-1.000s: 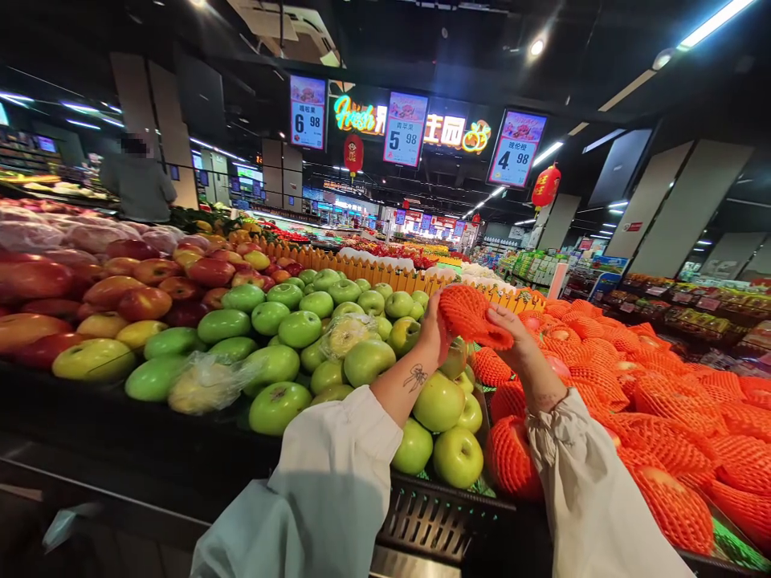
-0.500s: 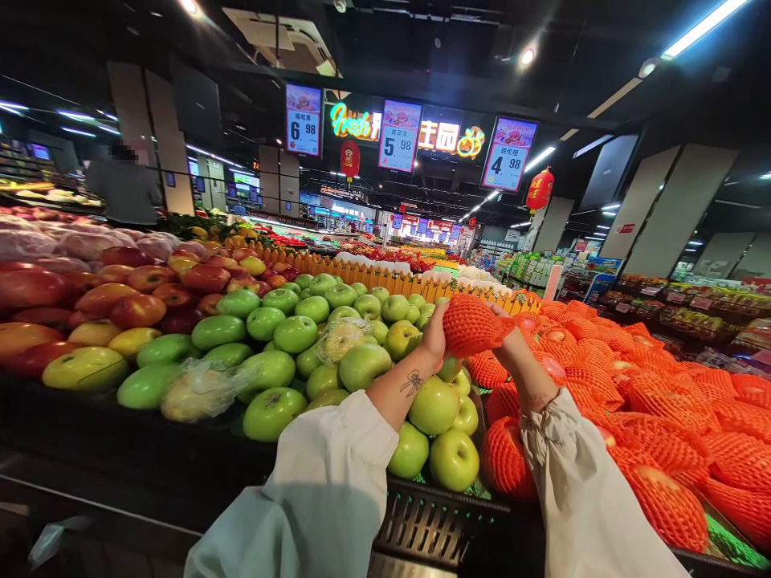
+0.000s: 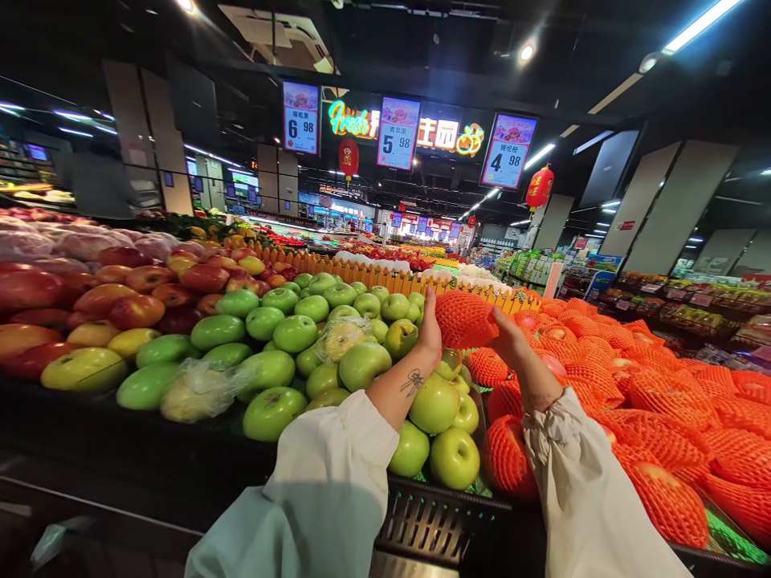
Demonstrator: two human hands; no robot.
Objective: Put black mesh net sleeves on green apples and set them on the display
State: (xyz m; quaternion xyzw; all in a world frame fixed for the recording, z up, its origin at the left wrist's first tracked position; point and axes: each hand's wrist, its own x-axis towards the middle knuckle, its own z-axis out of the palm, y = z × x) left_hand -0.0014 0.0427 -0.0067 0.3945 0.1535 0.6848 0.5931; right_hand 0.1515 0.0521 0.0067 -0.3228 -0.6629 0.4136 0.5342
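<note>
Between my two hands is a fruit in a red-orange foam net [image 3: 463, 319], lifted above the border of the green apples [image 3: 454, 459] and the netted fruit pile [image 3: 654, 437]. The net covers it, so the fruit's kind is hidden. My left hand [image 3: 430, 331] is curled against its left side, thumb upright. At the right end, my right hand [image 3: 507, 333] grips the net with the fingers partly hidden behind it. Both forearms, in pale loose sleeves, reach over the front of the display.
Red and yellow apples [image 3: 138, 309] are heaped on the left. Among the green apples lies a plastic-wrapped fruit [image 3: 201, 393]. A black slatted ledge [image 3: 430, 526] runs along the front. Behind the fruit stands a small orange picket fence [image 3: 385, 279]. Price signs [image 3: 509, 152] hang overhead.
The netted fruit has shifted slightly left and up. My right hand now shows more plainly at the net's right end, which earlier stuck out past it.
</note>
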